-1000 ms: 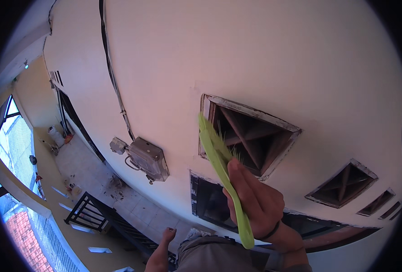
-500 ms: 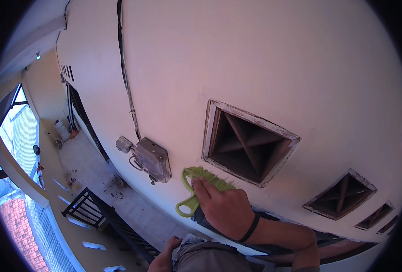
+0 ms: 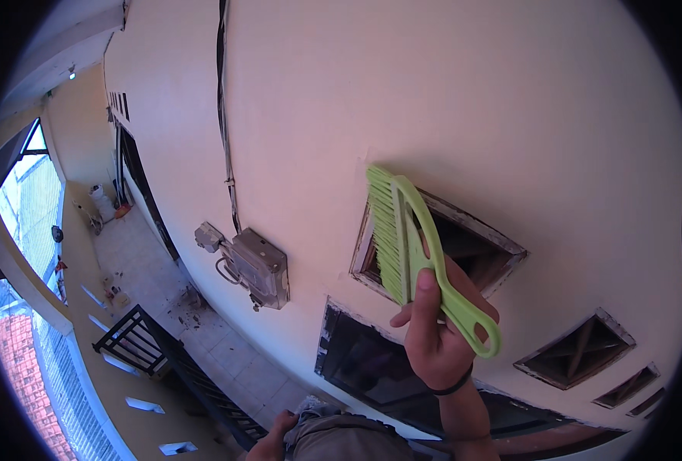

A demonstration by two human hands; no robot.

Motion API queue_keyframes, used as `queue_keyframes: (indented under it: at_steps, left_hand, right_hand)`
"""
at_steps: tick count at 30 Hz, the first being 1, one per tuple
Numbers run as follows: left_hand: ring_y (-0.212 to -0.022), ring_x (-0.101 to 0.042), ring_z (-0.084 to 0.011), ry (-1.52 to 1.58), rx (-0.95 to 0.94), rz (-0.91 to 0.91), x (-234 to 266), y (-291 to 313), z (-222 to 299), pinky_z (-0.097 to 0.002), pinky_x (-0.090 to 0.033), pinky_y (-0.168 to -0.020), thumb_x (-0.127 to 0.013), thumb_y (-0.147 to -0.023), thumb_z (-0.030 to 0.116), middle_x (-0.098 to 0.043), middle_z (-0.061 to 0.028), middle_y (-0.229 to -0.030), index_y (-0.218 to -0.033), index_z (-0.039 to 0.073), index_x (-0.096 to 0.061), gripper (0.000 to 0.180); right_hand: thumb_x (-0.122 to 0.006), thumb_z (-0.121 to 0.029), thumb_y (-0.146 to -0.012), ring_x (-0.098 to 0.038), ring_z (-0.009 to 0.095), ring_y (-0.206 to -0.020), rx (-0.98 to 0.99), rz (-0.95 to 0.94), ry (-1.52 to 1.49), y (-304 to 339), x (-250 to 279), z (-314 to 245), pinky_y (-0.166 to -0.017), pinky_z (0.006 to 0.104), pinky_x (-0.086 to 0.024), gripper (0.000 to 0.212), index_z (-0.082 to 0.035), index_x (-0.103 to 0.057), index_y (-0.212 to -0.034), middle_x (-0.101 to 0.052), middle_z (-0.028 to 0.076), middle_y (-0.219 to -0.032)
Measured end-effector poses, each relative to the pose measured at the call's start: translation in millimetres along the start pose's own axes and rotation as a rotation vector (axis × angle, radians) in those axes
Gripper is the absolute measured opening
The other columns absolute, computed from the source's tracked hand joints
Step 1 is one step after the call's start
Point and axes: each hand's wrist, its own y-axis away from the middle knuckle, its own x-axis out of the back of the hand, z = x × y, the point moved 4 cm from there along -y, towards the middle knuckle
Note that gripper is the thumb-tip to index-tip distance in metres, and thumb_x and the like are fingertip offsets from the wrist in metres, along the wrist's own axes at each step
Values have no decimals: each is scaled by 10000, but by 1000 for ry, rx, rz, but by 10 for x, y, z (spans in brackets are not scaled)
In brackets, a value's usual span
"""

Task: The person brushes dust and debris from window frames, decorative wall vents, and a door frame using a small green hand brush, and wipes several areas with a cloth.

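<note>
My right hand (image 3: pixel 433 346) is wrapped around a light green hand brush (image 3: pixel 419 250) with a looped handle. Its bristles point left and stand across the left side of a square wall vent (image 3: pixel 479 257) with a worn wooden frame. Whether the bristles touch the frame is hard to tell. A dark band circles my right wrist. Low in the picture, beside my body, is my left hand (image 3: pixel 282 424); its fingers are mostly hidden. A greyish cloth-like thing (image 3: pixel 314 405) shows next to it, and I cannot tell whether the hand holds it.
A dusty grey meter box (image 3: pixel 260 269) with cables (image 3: pixel 224 115) is fixed to the wall left of the vent. Below lies a dark window (image 3: pixel 371 361); smaller vents (image 3: pixel 579 349) continue to the right. A black railing (image 3: pixel 164 353) borders the tiled floor (image 3: pixel 225 357), which has debris on it.
My right hand has moved up and right and turned over, bringing the brush from below the vent to in front of it. The bristles now face left instead of up.
</note>
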Motion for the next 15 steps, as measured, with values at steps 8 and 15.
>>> queue_keyframes:
  at_steps: [8,15]
  left_hand:
    - [-1172,-675,-423,27,-6,21,180,-94,181,-472,-527,-1024,-674,-850,494,-726,-252,-1203,-1128,35,-745,541]
    - [-1204,-662,-414,-84,-26,-35,415,-229,186,-477,-517,-1037,-677,-861,513,-718,-262,-1216,-1155,48,-736,553]
  right_hand:
    - [-599,-13,-978,-765,373,-990,-119,-229,202,776,-333,325,-720,364,-632,410,117,-580,-1367,-671,303,-1291]
    - [-614,-18,-974,-774,331,-902,88,-184,370,637,-486,288,-663,334,-623,284,82,-665,-1234,-639,282,-1353]
